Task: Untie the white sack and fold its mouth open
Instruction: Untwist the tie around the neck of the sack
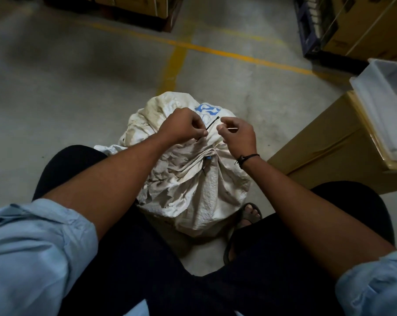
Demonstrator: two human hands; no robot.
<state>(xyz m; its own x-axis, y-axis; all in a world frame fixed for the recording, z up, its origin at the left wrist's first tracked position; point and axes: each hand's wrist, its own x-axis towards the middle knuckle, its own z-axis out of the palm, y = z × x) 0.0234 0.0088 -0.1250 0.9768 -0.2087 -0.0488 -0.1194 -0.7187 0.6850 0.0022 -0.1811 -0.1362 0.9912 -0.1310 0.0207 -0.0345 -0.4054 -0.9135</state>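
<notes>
My left hand (183, 125) pinched the black cable tie (212, 123), its head toward two o'clock, clear of the white sack (193, 179); my right hand (237, 133) pinched a pale sliver, seemingly a pick.

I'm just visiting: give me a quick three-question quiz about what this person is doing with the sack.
1. True or false: the white sack stands on a table.
2. Which hand pinches the black cable tie: A) left hand B) right hand?
3. What lies under the clear plastic bin at right?

Key:
1. False; it sits on the concrete floor.
2. A.
3. A cardboard box.
</notes>
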